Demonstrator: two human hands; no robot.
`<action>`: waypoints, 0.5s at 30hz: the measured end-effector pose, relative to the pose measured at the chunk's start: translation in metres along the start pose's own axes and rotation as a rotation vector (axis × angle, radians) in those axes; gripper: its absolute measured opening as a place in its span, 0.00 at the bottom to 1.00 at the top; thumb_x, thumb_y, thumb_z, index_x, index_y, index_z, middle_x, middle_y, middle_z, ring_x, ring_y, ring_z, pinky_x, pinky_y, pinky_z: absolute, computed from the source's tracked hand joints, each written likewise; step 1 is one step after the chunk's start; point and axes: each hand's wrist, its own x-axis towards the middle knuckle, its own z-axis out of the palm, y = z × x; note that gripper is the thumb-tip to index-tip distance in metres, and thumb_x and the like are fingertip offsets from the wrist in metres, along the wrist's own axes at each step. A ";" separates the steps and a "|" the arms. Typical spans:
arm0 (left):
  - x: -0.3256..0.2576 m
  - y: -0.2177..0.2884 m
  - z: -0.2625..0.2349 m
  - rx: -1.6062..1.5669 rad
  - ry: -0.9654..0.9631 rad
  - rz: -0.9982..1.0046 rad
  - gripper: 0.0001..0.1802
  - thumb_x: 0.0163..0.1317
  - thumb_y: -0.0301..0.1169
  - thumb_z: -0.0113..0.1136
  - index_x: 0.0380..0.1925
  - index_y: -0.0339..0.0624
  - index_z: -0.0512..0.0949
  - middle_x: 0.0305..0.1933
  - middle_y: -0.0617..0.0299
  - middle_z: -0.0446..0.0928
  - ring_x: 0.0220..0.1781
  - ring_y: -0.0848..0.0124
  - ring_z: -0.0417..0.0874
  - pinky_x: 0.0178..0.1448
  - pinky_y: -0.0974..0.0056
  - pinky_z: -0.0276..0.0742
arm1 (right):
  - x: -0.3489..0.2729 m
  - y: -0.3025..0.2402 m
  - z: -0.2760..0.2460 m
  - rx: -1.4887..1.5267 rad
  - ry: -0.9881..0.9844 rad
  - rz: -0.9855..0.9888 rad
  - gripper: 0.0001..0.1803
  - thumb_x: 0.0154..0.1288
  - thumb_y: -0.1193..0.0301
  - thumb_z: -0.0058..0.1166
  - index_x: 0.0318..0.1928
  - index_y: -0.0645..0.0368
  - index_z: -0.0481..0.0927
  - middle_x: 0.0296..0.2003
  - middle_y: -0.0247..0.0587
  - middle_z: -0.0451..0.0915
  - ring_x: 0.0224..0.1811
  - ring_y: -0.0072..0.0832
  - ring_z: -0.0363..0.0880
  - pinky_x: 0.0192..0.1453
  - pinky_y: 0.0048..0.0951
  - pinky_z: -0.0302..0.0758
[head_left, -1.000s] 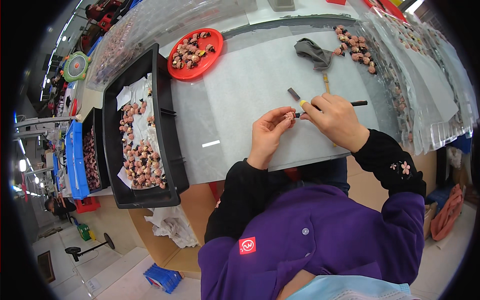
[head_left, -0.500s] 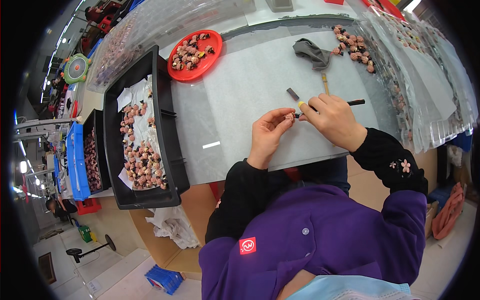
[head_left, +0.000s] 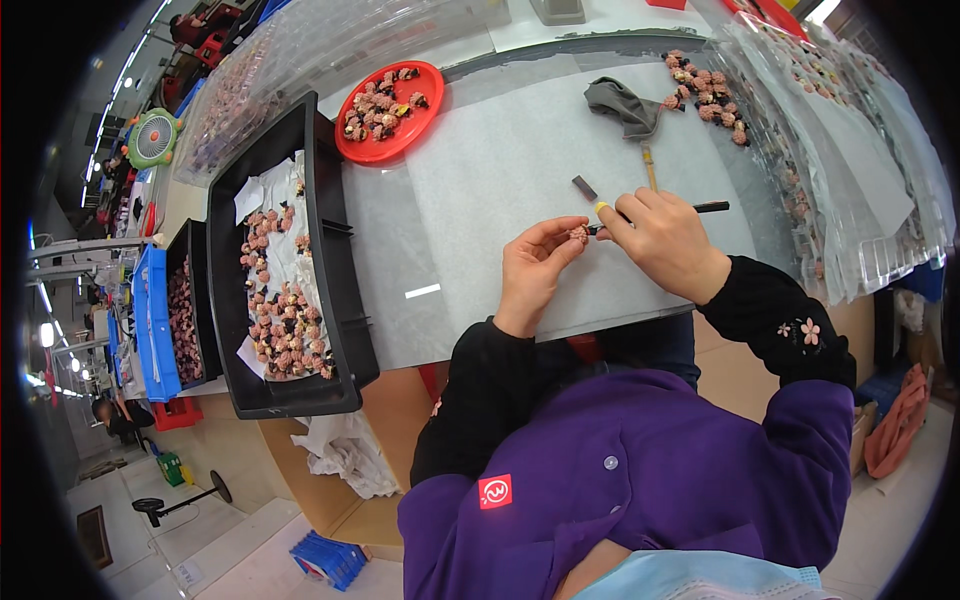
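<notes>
White foam sheeting covers the worktop [head_left: 480,200], which runs from a black tray at its left edge to stacked clear plastic trays at its right edge. Far left, off the worktop, a blue crate [head_left: 152,330] and a second dark bin [head_left: 190,320] of small pinkish pieces sit beside it. Black tray [head_left: 330,290] along the worktop's left edge holds many small pink-and-dark figurines [head_left: 275,320] mixed with white paper scraps. Red round dish [head_left: 390,112] near the back left corner holds more of the same pieces. Left hand [head_left: 532,268], near the front edge at the middle, has thumb and fingertips pressed together, pinching one small pink piece [head_left: 578,232] raised just off the sheet. Right hand [head_left: 665,240] just beside it is closed in a writing grip on a thin black brush [head_left: 700,208], whose tip meets the pink piece; a yellow cap covers one fingertip [head_left: 601,208]. Behind the hands, a small dark block [head_left: 584,187] and a wooden stick [head_left: 650,167] lie on the sheet. Grey cloth [head_left: 620,105] is bunched toward the back edge. Loose heap of pink pieces [head_left: 705,95] lies near the back right corner. Clear plastic trays [head_left: 860,170] overlap along the right edge.
</notes>
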 end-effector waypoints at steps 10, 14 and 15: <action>0.001 -0.001 -0.001 -0.008 0.010 0.005 0.14 0.56 0.18 0.55 0.45 0.30 0.74 0.42 0.55 0.78 0.43 0.72 0.78 0.50 0.69 0.74 | 0.000 -0.001 0.001 -0.034 -0.004 -0.021 0.12 0.51 0.68 0.56 0.35 0.60 0.75 0.24 0.33 0.69 0.28 0.25 0.71 0.28 0.26 0.68; 0.002 -0.003 -0.001 -0.010 0.006 0.007 0.14 0.56 0.18 0.55 0.44 0.30 0.74 0.42 0.55 0.78 0.42 0.72 0.78 0.50 0.69 0.74 | -0.001 0.000 0.001 -0.039 0.015 -0.031 0.11 0.51 0.68 0.56 0.34 0.60 0.74 0.24 0.33 0.69 0.28 0.25 0.70 0.28 0.26 0.68; 0.001 -0.004 -0.001 -0.008 0.006 0.007 0.14 0.55 0.17 0.55 0.44 0.30 0.74 0.42 0.55 0.78 0.42 0.72 0.78 0.50 0.69 0.74 | -0.001 0.000 0.001 -0.040 0.019 -0.034 0.11 0.50 0.69 0.56 0.34 0.60 0.74 0.23 0.33 0.68 0.27 0.26 0.70 0.28 0.26 0.68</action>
